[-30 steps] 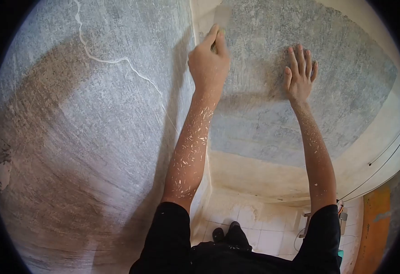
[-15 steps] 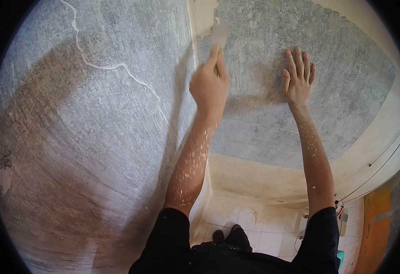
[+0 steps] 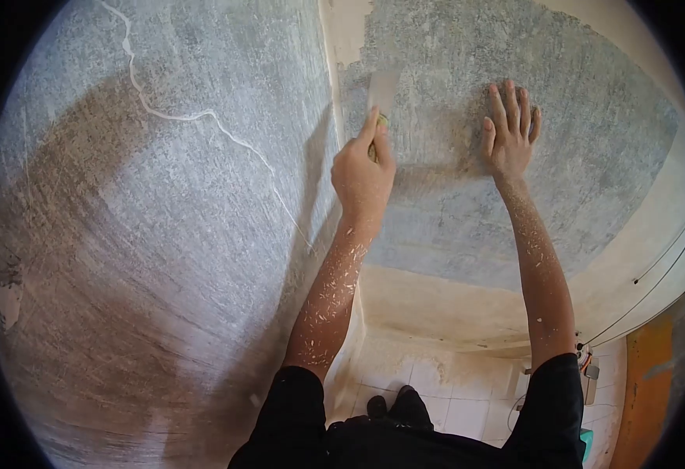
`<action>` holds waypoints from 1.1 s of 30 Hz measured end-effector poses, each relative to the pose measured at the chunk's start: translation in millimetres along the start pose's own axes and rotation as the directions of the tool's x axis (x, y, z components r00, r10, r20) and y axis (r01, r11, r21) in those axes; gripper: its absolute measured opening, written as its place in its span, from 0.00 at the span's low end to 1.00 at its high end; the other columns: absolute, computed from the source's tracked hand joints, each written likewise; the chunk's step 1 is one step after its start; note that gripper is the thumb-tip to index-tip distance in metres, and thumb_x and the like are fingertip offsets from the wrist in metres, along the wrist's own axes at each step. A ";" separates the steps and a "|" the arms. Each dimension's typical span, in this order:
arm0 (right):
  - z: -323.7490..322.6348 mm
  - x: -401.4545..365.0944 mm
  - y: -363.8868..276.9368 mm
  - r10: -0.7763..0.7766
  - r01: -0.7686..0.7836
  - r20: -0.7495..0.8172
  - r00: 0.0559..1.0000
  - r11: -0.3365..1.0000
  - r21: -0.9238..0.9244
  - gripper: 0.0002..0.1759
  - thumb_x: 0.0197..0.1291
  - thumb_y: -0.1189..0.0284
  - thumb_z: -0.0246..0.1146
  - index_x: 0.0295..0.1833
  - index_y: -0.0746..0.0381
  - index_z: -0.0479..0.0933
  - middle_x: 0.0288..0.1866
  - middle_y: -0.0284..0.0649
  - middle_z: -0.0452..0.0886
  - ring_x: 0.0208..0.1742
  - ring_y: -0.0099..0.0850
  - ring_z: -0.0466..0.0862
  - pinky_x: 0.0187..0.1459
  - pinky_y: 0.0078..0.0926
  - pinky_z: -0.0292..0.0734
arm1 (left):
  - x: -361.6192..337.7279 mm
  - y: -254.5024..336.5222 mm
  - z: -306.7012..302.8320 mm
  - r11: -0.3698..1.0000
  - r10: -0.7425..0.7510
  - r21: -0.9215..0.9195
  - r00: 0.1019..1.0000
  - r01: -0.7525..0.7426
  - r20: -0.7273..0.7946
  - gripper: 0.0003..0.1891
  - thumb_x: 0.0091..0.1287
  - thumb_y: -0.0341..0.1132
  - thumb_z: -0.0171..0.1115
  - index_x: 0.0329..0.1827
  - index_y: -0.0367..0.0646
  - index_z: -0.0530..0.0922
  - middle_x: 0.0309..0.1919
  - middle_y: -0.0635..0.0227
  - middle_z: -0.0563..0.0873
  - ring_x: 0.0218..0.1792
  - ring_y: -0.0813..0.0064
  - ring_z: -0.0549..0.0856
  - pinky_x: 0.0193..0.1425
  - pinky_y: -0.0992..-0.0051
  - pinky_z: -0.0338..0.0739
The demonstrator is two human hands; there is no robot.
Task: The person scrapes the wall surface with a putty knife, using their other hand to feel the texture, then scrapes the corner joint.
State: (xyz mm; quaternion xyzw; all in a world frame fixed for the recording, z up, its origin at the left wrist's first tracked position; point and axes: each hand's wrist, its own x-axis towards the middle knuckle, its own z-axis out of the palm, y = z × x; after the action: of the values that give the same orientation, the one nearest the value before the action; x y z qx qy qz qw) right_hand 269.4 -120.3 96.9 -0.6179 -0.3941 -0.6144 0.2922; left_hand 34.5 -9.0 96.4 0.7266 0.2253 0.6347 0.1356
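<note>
One scraper [image 3: 384, 90] is in the L hand [image 3: 363, 168], gripped tight: fingers & thumb closed round its handle [image 3: 382, 120], only a bit of which shows, yellow-green. Blade is pale, wide & flat, pointing up over the grey area [image 3: 452, 227] of the R-side wall, just R of the wall corner [image 3: 336, 102]. Can't tell if the blade edge is touching. Cream paint [image 3: 347, 30] w/ a ragged edge sits above the blade, btwn corner & grey.

R hand [image 3: 512, 137] holds nothing: fingers spread, thumb out to the L, palm side to the same grey area, apparently resting flat on it. It's well apart from the scraper, off to its R & about level w/ the L hand.

L forearm [image 3: 330, 301] is dotted w/ lots of pale flakes; R forearm [image 3: 541, 273] has fewer, mostly nr the wrist. Both sleeves are short & blk.

L-side wall [image 3: 186, 203] is grey & streaky, w/ a wavy white line [image 3: 237, 141] slanting down twd the corner. Below: tiled floor [image 3: 461, 414] & dark shoes [image 3: 406, 406]. Far R: thin dark cables [image 3: 657, 272], an orange panel [image 3: 641, 383] & a small teal item [image 3: 586, 442], too cut off to ID.
</note>
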 end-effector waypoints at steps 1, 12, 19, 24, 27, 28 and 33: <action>2.2 -0.6 0.3 -0.004 0.004 -0.011 1.000 1.000 -0.006 0.29 0.77 0.48 0.36 0.78 0.39 0.61 0.82 0.25 0.58 0.83 0.27 0.51 0.82 0.39 0.31 | 9.9 1.8 1.3 0.999 0.033 -0.016 0.998 -0.034 -0.046 0.16 0.74 0.39 0.57 0.60 0.43 0.83 0.27 0.56 0.89 0.25 0.66 0.88 0.31 0.68 0.79; -3.9 -1.4 0.5 0.023 -0.024 0.057 0.998 1.000 0.016 0.27 0.77 0.51 0.40 0.78 0.39 0.62 0.83 0.26 0.56 0.84 0.28 0.50 0.81 0.43 0.32 | -48.7 -28.8 9.3 0.995 -0.053 -0.090 0.999 0.053 0.001 0.16 0.74 0.32 0.59 0.63 0.41 0.80 0.45 0.57 0.90 0.43 0.66 0.91 0.45 0.73 0.83; -0.5 -3.1 2.9 0.024 -0.023 0.071 0.997 1.000 -0.007 0.27 0.77 0.51 0.40 0.78 0.39 0.62 0.83 0.26 0.56 0.84 0.29 0.49 0.81 0.42 0.32 | -114.9 -72.7 20.1 0.986 -0.030 -0.167 1.000 0.029 -0.005 0.16 0.74 0.30 0.58 0.62 0.35 0.80 0.52 0.53 0.88 0.49 0.65 0.89 0.49 0.72 0.83; -2.6 -2.5 1.2 0.006 -0.005 0.106 0.994 1.000 -0.011 0.29 0.77 0.49 0.42 0.79 0.41 0.60 0.83 0.26 0.54 0.84 0.30 0.48 0.81 0.42 0.28 | -173.4 -104.1 10.7 0.970 -0.167 -0.156 0.978 0.186 0.126 0.17 0.74 0.31 0.60 0.63 0.36 0.79 0.52 0.52 0.88 0.50 0.67 0.89 0.52 0.73 0.82; -16.7 -2.9 -1.6 0.007 -0.021 0.184 0.983 0.997 0.076 0.30 0.76 0.50 0.47 0.80 0.42 0.59 0.84 0.27 0.53 0.85 0.33 0.46 0.80 0.48 0.25 | -200.4 -105.5 5.0 0.954 -0.249 -0.126 0.952 0.273 0.177 0.17 0.74 0.31 0.61 0.63 0.37 0.80 0.46 0.53 0.89 0.44 0.67 0.90 0.47 0.72 0.82; -23.9 -8.2 -3.0 0.011 -0.035 0.224 0.975 0.994 0.105 0.30 0.76 0.51 0.49 0.80 0.42 0.59 0.84 0.28 0.52 0.85 0.35 0.46 0.79 0.51 0.24 | -199.2 -104.2 3.2 0.952 -0.263 -0.111 0.947 0.287 0.186 0.17 0.73 0.31 0.61 0.63 0.37 0.80 0.44 0.53 0.89 0.41 0.67 0.90 0.45 0.71 0.81; -47.9 -95.4 -4.2 0.171 -0.237 0.453 0.875 0.967 0.094 0.41 0.64 0.56 0.66 0.80 0.45 0.58 0.85 0.37 0.48 0.85 0.45 0.41 0.74 0.66 0.18 | -134.2 -87.3 10.3 0.974 -0.185 -0.124 0.982 0.189 0.045 0.16 0.73 0.28 0.61 0.62 0.37 0.81 0.42 0.55 0.90 0.38 0.73 0.88 0.40 0.72 0.81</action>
State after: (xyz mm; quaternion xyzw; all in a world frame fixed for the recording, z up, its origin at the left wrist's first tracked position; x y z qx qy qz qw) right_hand 246.8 -170.8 5.5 -0.7561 -0.4264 -0.3933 0.3030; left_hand 18.6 0.1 -63.0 0.7025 0.2495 0.6199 0.2447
